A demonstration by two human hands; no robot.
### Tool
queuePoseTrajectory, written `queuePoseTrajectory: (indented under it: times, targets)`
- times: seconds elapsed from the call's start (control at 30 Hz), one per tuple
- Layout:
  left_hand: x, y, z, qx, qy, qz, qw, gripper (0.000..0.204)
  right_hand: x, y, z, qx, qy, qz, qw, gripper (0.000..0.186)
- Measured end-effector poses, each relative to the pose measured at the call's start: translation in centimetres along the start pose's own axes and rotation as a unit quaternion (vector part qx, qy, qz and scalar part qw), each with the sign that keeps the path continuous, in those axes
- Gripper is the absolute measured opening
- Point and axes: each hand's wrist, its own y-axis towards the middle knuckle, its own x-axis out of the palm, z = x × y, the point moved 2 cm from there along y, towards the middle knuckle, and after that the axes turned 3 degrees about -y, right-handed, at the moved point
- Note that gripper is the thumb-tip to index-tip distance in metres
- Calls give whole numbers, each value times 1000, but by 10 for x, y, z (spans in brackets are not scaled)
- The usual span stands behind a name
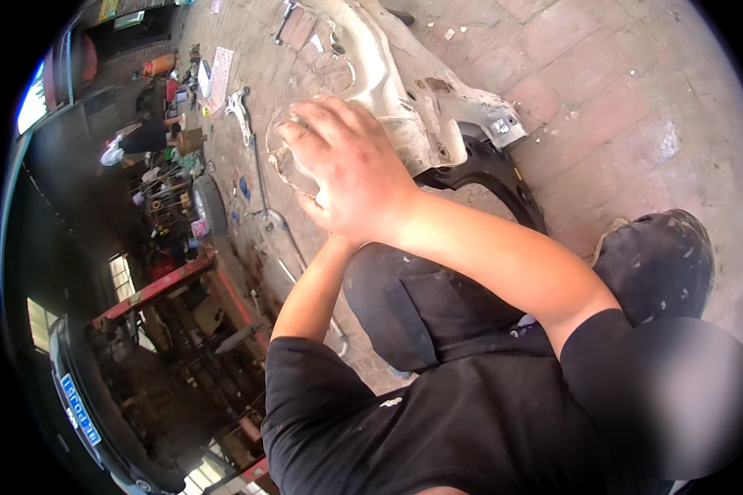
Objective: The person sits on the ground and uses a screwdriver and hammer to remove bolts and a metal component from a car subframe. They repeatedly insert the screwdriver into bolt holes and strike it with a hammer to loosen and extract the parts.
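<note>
My right hand [351, 165] reaches across from the right, back of the hand up. Its fingers curl over the rounded, worn rim at the near left end of a whitish sheet-metal car body panel [377, 62], with the thumb lower down beside the rim. My left forearm [312, 289] rises from below and passes under my right wrist; the left hand itself is hidden behind the right one. The panel lies on the brick floor and ends in a bracket at its right. Beneath that end lies a black curved part [504, 177].
My bent knees [654, 264] are close by. Along the left lie a silver suspension arm [239, 117], a long bent metal bar [287, 239] and a tyre [210, 206]. Farther left are a red frame [161, 289], a parked car [99, 437] and another person [144, 139].
</note>
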Motion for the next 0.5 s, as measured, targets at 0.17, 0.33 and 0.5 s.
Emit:
queuePoseTrajectory:
  times: [0.17,0.33,0.5]
  targets:
    - [-3,-3,1,-42,8,-6,999,21,5,-2,3,4,34,5,999,69]
    - [1,-2,4,-69,4,-6,998,21,2,-2,5,-2,55,0,998,72]
    - [7,5,0,-79,-11,-12,997,21,-7,4,9,-4,71,5,997,74]
